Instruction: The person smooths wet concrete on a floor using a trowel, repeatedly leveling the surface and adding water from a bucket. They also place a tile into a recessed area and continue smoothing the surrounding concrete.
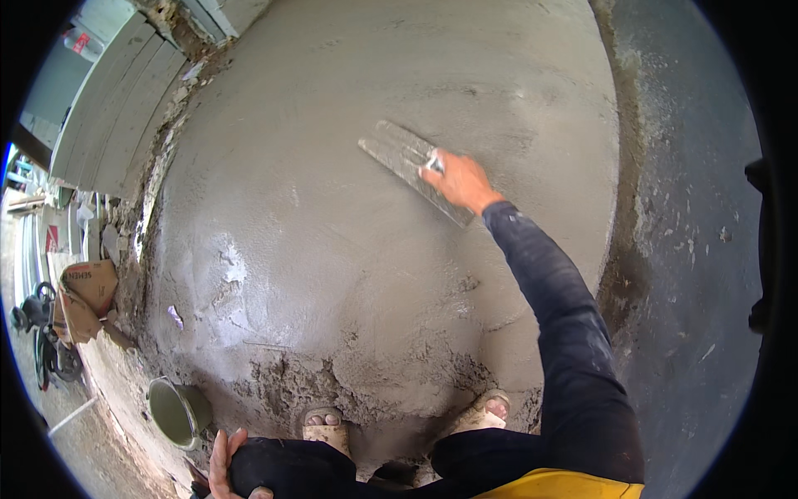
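My right hand [455, 179] grips the handle of a long rectangular metal trowel [391, 166], which lies on a wide patch of wet grey concrete [316, 224], angled from upper left to lower right. The concrete is smooth higher up and rough and lumpy near my sandalled feet [324, 432]. My left hand [237, 466] rests on my left knee at the bottom edge, holding nothing, with its fingers apart and partly cut off by the frame.
A green bucket [170, 416] stands at lower left, near a torn paper sack [87, 295] and dark tools [46, 333]. Pale boards [116, 108] line the upper left. A darker grey floor [690, 249] borders the concrete on the right.
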`<state>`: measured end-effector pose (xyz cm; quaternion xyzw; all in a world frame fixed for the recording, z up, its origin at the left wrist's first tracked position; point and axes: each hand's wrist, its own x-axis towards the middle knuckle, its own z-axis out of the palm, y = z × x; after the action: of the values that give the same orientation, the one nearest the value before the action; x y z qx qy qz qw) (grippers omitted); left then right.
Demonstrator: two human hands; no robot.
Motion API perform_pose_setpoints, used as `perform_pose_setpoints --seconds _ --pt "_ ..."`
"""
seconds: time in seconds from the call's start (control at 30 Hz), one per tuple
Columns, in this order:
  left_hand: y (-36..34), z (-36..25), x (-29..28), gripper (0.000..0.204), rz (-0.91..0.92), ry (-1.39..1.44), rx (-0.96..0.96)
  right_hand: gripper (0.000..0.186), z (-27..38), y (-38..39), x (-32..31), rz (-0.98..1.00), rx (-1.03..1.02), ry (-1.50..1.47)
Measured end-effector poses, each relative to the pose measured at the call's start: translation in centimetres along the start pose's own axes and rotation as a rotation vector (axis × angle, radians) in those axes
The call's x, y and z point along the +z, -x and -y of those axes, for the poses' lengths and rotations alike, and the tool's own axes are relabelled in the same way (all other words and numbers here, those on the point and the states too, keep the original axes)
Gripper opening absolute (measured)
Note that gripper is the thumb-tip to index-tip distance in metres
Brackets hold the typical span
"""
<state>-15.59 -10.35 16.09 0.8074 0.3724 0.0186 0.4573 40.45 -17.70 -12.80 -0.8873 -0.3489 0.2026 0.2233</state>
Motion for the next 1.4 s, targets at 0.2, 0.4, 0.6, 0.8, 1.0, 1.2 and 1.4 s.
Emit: perform_pose_setpoints --seconds 0.2,0.4,0.6,0.8,1.0,1.2,1.4 --pt "0.7 0.2 0.2 0.103 0.008 -0.034 -0.046 0.056 -0.1 6.9 3.5 0.008 -0.538 0.439" --pt "0.0 0.1 1.4 0.104 -0.029 -0.021 -0.042 0.051 -6.7 0.5 -1.4 -0.206 -0.143 0.443" --pt "0.4 -1.0 1.6 0.103 -0.058 -0.015 -0.03 0.061 -14.0 -4.3 -6.5 -0.382 0.279 0.348" --pt "2.6 -1.8 0.8 0.108 -0.131 -0.07 -0.108 0.079 -17.4 -6.8 -7.7 -0.553 0.586 -0.166" --pt "2.1 0.0 1.6 0.11 -0.178 0.002 -0.034 0.084 -7.2 -9.0 -4.6 -0.206 0.205 0.0" --pt "3.3 3.0 0.7 0.129 -0.265 0.015 -0.126 0.085 0.4 0.4 3.6 0.088 0.007 -0.027" --pt "4.2 6.8 -1.5 0.128 -0.058 0.087 0.13 0.078 5.3 15.5 9.6 0.432 -0.192 0.039"
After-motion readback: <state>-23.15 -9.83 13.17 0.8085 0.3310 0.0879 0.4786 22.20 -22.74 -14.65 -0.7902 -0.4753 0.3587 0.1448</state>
